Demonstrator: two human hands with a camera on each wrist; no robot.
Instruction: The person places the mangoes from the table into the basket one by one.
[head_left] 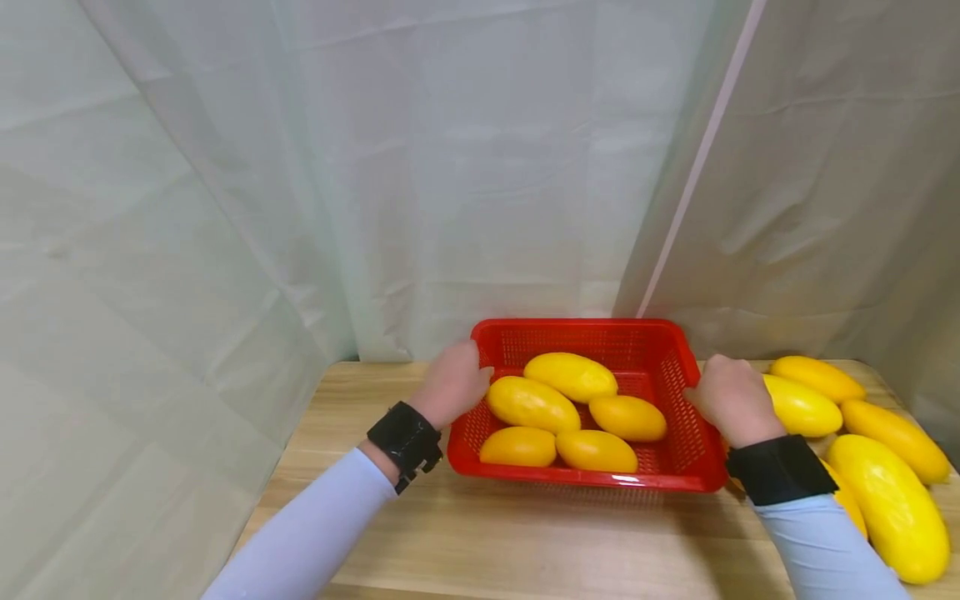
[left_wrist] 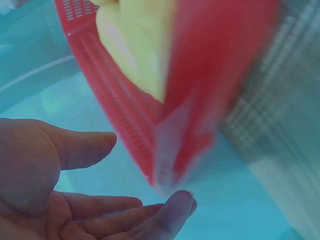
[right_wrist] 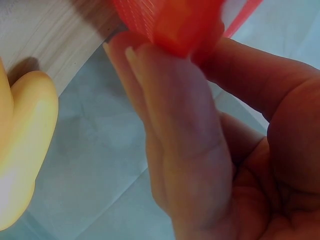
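Head view: red basket (head_left: 660, 350) sits btwn both hands, 5 mangoes (head_left: 573, 377) inside.

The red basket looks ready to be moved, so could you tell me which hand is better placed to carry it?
Right, probably. The right hand already pinches the red basket rim between thumb and fingers in the right wrist view. The left hand sits at the opposite rim, but its fingers look open and apart from the basket in the left wrist view.
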